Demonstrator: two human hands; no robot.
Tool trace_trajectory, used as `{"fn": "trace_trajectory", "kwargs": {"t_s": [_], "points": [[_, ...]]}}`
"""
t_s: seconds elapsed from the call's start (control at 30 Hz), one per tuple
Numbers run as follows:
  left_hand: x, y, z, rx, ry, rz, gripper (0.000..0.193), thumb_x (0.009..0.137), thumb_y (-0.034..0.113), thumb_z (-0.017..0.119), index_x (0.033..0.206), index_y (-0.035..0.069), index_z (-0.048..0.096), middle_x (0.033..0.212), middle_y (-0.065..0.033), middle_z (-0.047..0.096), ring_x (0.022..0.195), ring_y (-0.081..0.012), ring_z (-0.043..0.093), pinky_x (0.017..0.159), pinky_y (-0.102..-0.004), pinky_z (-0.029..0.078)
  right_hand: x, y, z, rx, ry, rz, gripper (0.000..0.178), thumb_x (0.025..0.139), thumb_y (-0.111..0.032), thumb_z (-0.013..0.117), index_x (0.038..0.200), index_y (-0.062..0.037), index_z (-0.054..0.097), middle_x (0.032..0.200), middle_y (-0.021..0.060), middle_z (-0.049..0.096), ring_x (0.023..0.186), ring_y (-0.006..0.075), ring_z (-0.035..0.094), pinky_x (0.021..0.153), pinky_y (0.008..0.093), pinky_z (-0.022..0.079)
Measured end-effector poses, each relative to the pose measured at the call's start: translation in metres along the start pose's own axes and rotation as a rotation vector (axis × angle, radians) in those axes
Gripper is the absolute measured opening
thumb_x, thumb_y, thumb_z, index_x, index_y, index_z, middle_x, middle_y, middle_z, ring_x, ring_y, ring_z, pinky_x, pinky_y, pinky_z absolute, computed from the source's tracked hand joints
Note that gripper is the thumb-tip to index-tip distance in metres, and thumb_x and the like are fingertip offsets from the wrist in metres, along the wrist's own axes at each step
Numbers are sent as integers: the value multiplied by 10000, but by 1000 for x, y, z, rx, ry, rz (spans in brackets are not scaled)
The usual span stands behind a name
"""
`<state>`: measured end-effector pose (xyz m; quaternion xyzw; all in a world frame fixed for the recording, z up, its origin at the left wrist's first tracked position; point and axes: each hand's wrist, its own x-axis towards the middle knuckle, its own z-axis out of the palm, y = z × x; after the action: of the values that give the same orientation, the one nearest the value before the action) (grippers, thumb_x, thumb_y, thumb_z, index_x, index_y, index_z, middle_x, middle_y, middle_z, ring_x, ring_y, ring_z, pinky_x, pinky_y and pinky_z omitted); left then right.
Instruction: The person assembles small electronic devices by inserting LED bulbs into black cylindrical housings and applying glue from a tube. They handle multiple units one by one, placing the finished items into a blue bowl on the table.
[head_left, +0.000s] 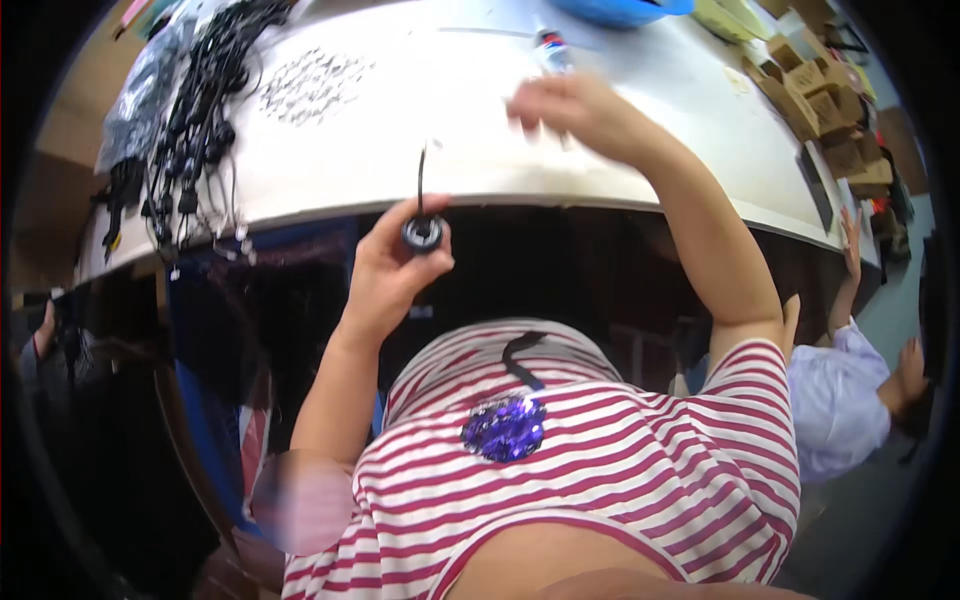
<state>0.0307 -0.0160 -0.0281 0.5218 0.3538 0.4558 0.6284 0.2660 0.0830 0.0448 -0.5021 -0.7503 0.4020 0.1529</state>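
My left hand (385,262) is closed around a small black round part (422,234) with a pale ring on its face, just off the table's near edge. A thin black cable (421,175) rises from it, with a small whitish tip lying over the table. My right hand (568,108) is raised over the table to the right, its fingers bent and smeared by motion. Whether anything is between those fingers does not show. Just beyond it lies a small bottle (551,50) with a red and blue label, partly covered by the hand.
Bundles of black cables (205,110) hang over the white table's (470,90) left end beside clear plastic bags (145,95). Many small metallic pieces (315,85) are spread nearby. A blue basin (625,8) and cardboard boxes (815,95) stand far right. Another person (835,400) is at the right.
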Motion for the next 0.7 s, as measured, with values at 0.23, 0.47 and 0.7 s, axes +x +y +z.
{"fn": "trace_trajectory", "kwargs": {"t_s": [0.23, 0.47, 0.7], "points": [[0, -1, 12, -275, -20, 160, 523, 763, 19, 653, 1244, 54, 452, 786, -5, 528, 710, -46, 471, 611, -164, 369, -52, 57, 156, 425, -476, 66, 681, 761, -232, 626, 1327, -36, 302, 1293, 182, 414, 1029, 225, 516, 889, 341, 403], [1, 9, 14, -180, 6, 282, 610, 804, 256, 647, 1306, 61, 360, 785, -28, 505, 640, -76, 411, 568, -206, 345, -41, 82, 211, 412, -480, 297, 247, 825, -241, 585, 958, -33, 573, 825, 73, 604, 732, 156, 560, 715, 288, 442], [-4, 14, 16, -129, -28, 264, 609, 808, 233, 646, 1305, 29, 358, 788, -27, 507, 656, -81, 422, 582, -202, 352, -55, 66, 205, 326, -382, 21, 227, 876, -200, 503, 978, -13, 584, 870, 102, 625, 794, 195, 575, 746, 301, 437]]}}
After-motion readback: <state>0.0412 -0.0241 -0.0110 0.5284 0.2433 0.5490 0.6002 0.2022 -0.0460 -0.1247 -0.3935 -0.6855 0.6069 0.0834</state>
